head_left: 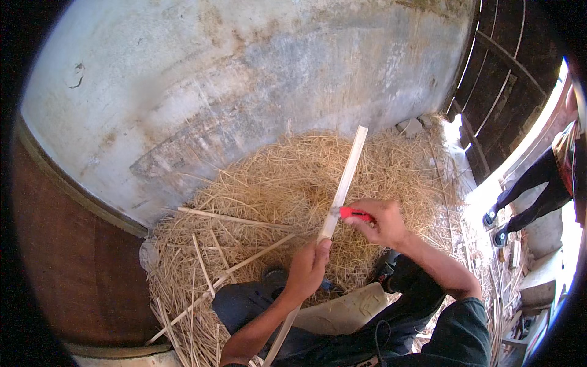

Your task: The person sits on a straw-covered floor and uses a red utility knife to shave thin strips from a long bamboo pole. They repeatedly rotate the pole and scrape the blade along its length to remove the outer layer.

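My left hand is closed around a long, pale wooden strip, possibly split bamboo. The strip slants upward and away from me, and its lower end runs back past my left forearm. In my right hand is a red-handled utility knife. Its blade end meets the strip a little above my left hand. Blade and contact point are small and slightly blurred, so how deep it sits I cannot tell.
Straw and shavings cover the floor, with several loose strips at left. A yellowish plastic container lies between my legs. Ahead stands a stained wall; a brown panel is at left. Another person stands by the bright doorway.
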`<act>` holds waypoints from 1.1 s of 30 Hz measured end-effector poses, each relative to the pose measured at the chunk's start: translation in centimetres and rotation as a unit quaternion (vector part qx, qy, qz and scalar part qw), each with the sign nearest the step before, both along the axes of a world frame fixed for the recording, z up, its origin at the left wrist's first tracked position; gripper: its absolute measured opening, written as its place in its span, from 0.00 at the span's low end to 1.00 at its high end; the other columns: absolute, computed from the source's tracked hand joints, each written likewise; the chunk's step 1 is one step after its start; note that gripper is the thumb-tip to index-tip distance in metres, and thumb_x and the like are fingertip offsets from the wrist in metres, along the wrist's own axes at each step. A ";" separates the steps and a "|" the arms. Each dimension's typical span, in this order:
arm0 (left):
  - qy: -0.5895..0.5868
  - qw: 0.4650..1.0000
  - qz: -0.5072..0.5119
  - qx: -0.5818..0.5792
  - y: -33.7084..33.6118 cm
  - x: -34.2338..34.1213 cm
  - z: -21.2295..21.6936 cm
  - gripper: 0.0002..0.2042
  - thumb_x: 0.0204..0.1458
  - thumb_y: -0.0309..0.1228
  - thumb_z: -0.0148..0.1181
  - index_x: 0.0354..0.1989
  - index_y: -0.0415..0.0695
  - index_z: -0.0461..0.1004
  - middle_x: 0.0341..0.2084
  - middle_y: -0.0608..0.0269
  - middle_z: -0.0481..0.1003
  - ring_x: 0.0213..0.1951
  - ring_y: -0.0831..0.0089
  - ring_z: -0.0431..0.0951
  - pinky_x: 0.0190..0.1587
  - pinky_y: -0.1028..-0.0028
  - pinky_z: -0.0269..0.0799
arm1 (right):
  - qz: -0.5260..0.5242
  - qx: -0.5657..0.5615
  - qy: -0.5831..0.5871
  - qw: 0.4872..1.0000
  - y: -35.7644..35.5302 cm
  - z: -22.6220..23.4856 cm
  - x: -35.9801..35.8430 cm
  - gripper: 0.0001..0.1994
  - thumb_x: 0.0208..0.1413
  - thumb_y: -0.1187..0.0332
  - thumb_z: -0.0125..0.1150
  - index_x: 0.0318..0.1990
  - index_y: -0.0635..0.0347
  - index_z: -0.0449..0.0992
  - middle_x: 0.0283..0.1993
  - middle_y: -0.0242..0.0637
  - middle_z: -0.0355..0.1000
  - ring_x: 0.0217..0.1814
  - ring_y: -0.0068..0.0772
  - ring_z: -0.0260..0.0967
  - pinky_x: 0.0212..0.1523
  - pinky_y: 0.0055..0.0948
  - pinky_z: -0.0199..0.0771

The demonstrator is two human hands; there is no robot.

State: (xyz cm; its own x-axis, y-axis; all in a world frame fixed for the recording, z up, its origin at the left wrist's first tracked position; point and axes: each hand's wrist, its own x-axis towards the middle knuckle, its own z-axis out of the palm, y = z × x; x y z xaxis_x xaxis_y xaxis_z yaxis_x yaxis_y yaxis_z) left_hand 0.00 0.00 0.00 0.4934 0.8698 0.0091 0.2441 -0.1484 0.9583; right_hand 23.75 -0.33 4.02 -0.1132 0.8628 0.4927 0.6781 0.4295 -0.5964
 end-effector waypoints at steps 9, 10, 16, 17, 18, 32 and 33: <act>0.076 0.997 -0.002 -0.016 -0.6 0.2 -0.3 0.22 0.73 0.45 0.46 0.33 0.38 0.70 0.19 0.64 0.67 0.23 0.74 0.68 0.29 0.66 0.67 | -0.127 -0.050 0.012 0.991 1.2 1.3 2.1 0.13 0.60 0.58 0.69 0.45 0.57 0.85 0.29 0.41 0.78 0.25 0.39 0.77 0.28 0.36 0.75; 0.056 0.998 -0.012 -0.016 -0.8 0.4 -1.1 0.22 0.73 0.45 0.46 0.33 0.38 0.70 0.19 0.64 0.68 0.23 0.73 0.68 0.29 0.66 0.67 | -0.149 -0.038 -0.001 0.988 1.6 0.8 3.8 0.13 0.60 0.59 0.69 0.45 0.57 0.85 0.29 0.41 0.78 0.25 0.39 0.76 0.28 0.36 0.75; 0.053 0.998 -0.011 0.005 -0.6 0.3 -1.7 0.23 0.73 0.46 0.46 0.32 0.38 0.70 0.18 0.64 0.68 0.23 0.72 0.69 0.29 0.66 0.67 | -0.160 -0.040 -0.008 0.986 1.7 0.1 4.4 0.12 0.60 0.60 0.68 0.45 0.57 0.85 0.32 0.44 0.80 0.28 0.42 0.78 0.31 0.36 0.77; 0.059 0.998 -0.010 0.010 -0.4 0.1 -1.4 0.23 0.73 0.46 0.46 0.32 0.38 0.70 0.19 0.64 0.68 0.23 0.72 0.69 0.29 0.66 0.67 | -0.148 -0.031 -0.011 0.988 1.6 0.3 4.2 0.12 0.60 0.60 0.69 0.46 0.56 0.84 0.34 0.44 0.80 0.30 0.43 0.79 0.32 0.36 0.78; 0.054 0.999 -0.004 0.009 -0.2 0.1 -1.3 0.23 0.73 0.46 0.46 0.33 0.38 0.70 0.19 0.64 0.68 0.23 0.72 0.69 0.29 0.66 0.68 | -0.136 -0.021 -0.017 0.990 1.7 0.5 4.2 0.13 0.60 0.59 0.69 0.46 0.56 0.84 0.36 0.44 0.81 0.31 0.43 0.80 0.33 0.36 0.79; 0.052 0.998 0.030 0.031 -0.1 0.6 1.2 0.25 0.73 0.47 0.44 0.31 0.37 0.70 0.17 0.61 0.69 0.20 0.67 0.70 0.28 0.64 0.67 | -0.016 0.013 -0.034 0.999 0.0 0.0 0.1 0.11 0.57 0.61 0.72 0.43 0.56 0.86 0.37 0.42 0.82 0.33 0.42 0.82 0.33 0.35 0.82; 0.051 0.998 0.032 0.032 -0.1 0.5 1.3 0.25 0.73 0.47 0.45 0.31 0.37 0.71 0.17 0.61 0.69 0.20 0.67 0.70 0.27 0.64 0.67 | -0.016 0.015 -0.035 0.999 0.1 0.0 0.2 0.11 0.56 0.62 0.73 0.42 0.58 0.86 0.35 0.44 0.82 0.31 0.41 0.81 0.32 0.36 0.81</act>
